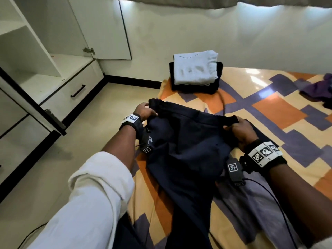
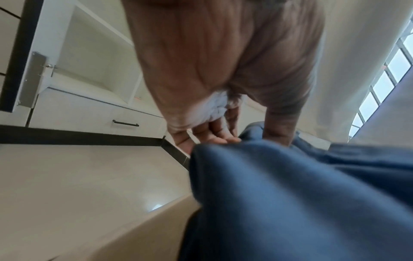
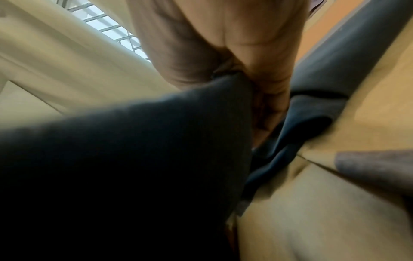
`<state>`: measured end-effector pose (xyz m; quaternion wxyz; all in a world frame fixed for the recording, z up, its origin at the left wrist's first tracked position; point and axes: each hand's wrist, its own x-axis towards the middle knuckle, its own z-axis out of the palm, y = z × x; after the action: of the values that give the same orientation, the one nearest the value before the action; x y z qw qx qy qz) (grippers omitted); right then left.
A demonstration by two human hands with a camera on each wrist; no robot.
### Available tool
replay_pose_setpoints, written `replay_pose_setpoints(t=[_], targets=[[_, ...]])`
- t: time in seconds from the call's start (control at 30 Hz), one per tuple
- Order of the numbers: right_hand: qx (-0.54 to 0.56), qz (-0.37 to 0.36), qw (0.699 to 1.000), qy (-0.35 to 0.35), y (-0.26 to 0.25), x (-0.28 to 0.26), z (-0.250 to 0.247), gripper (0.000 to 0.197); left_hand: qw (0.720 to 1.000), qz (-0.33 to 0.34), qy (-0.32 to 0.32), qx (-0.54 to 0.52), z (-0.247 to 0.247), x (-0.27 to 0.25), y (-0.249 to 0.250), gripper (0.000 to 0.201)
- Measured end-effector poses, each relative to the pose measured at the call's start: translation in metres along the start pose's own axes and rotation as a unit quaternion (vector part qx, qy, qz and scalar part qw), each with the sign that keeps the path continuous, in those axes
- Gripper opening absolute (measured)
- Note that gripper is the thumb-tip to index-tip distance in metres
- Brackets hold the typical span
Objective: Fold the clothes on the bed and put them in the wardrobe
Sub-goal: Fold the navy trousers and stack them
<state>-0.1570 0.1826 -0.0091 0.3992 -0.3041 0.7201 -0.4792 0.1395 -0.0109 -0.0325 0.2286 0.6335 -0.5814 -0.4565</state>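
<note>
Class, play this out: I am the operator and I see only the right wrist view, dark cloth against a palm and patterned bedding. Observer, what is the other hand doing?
Observer: The left hand grips the far left corner of the navy trousers, while the right hand grips the other corner of the waistband.
Operator: Is anything folded already?
Observer: Yes, a folded stack with a light grey garment on top sits at the far end of the bed.
Operator: Anything left to fold?
Observer: A crumpled purple garment lies at the bed's right edge.
Operator: Is the wardrobe ready?
Observer: The wardrobe stands open on the left.
</note>
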Motion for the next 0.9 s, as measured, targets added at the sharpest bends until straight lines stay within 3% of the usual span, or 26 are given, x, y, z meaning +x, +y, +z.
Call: replay_pose_setpoints(t=[0.07, 0.13, 0.27, 0.33, 0.43, 0.57, 0.67, 0.8, 0.9], targets=[[0.025, -0.011, 0.999, -0.020, -0.004, -0.002, -0.007, 0.020, 1.000, 0.012, 0.005, 0.001, -0.004, -0.007, 0.007, 0.009], [0.085, -0.020, 0.995, -0.053, -0.011, -0.009, -0.015, 0.018, 1.000, 0.018, -0.002, 0.019, -0.007, -0.012, 0.014, 0.020], [0.149, -0.012, 0.977, -0.149, -0.016, -0.030, -0.030, 0.034, 0.999, 0.040, 0.029, -0.009, -0.004, -0.013, 0.020, 0.024], [0.113, -0.001, 0.987, -0.113, -0.010, -0.031, -0.035, 0.032, 0.999, 0.035, 0.026, -0.017, 0.002, -0.010, 0.023, 0.015], [0.018, 0.011, 1.000, -0.016, 0.008, -0.018, -0.041, 0.022, 0.998, 0.024, -0.057, 0.003, 0.015, -0.008, 0.027, 0.060], [-0.077, 0.044, 0.996, -0.015, 0.047, 0.012, -0.049, 0.012, 0.984, 0.056, -0.119, 0.121, 0.038, 0.007, 0.023, 0.082], [-0.104, 0.065, 0.992, 0.006, 0.051, 0.009, -0.044, 0.017, 0.972, 0.069, -0.083, 0.208, 0.043, 0.013, 0.030, 0.069], [-0.164, 0.045, 0.985, 0.023, 0.058, 0.014, -0.043, 0.011, 0.985, 0.050, -0.062, 0.153, 0.037, 0.004, 0.057, 0.043], [-0.186, 0.033, 0.982, 0.024, 0.054, 0.015, -0.047, 0.008, 0.966, 0.036, -0.029, 0.254, 0.027, -0.018, 0.078, 0.036]])
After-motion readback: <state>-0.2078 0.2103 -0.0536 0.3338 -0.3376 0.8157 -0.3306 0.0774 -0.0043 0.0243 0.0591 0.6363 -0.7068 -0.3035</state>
